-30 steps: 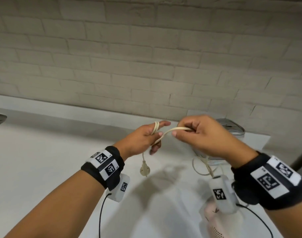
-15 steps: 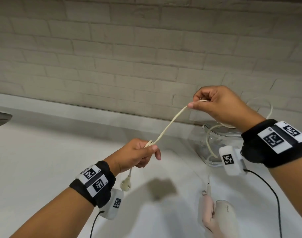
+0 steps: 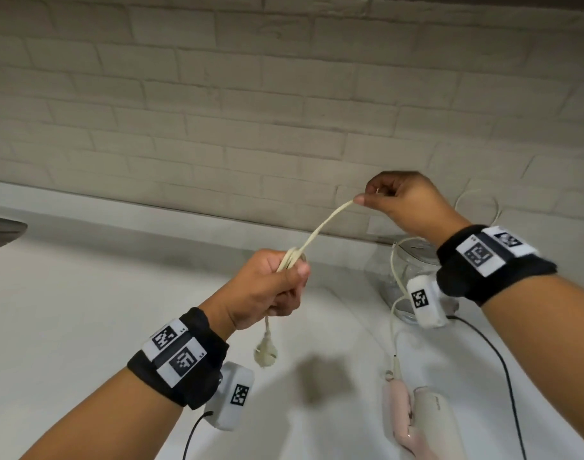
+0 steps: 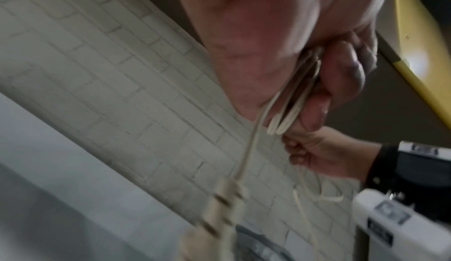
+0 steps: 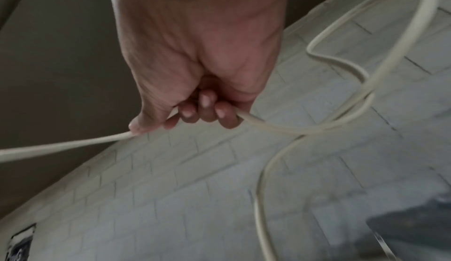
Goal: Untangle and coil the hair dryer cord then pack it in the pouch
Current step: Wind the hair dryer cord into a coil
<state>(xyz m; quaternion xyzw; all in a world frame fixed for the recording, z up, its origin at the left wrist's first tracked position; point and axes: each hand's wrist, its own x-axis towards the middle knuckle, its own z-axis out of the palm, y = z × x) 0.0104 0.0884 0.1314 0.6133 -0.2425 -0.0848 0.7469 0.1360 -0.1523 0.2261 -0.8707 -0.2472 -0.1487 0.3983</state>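
A cream cord runs taut between my two hands above the white counter. My left hand grips several small loops of it, and the round plug hangs just below that fist. My right hand, raised higher and to the right, pinches the cord between thumb and curled fingers. Beyond that hand the cord loops loosely and drops to the pink and white hair dryer lying on the counter at lower right. No pouch is recognisable.
A clear glass jar stands behind my right wrist against the brick wall. A dark rounded edge shows at far left. The white counter stretches left of my hands.
My hands have drawn apart: the right rose up and to the right, pulling the cord taut, while the left closed on the loops and then rose slightly. The plug still dangles below.
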